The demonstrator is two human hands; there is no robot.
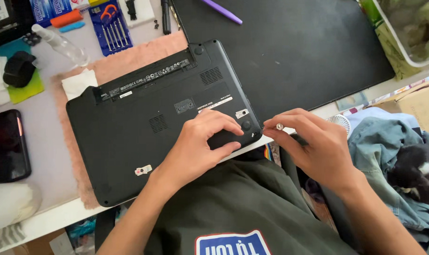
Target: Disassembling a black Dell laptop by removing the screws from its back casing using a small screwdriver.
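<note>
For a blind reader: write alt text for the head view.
A person's left hand presses on an upturned black laptop while the right hand pinches a small silver tool at its corner. A screwdriver set lies behind.

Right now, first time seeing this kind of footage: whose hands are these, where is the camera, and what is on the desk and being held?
There is no machine here: one camera worn on a person's head looks down at their own two bare hands. The left hand rests flat on a black laptop that lies upside down on a pinkish mat. The right hand pinches a small silvery round piece in its fingertips at the laptop's near corner; what the piece is, I cannot tell. Around lie a blue screwdriver set, a clear spray bottle, a dark phone, a purple pen and a large black pad.
</note>
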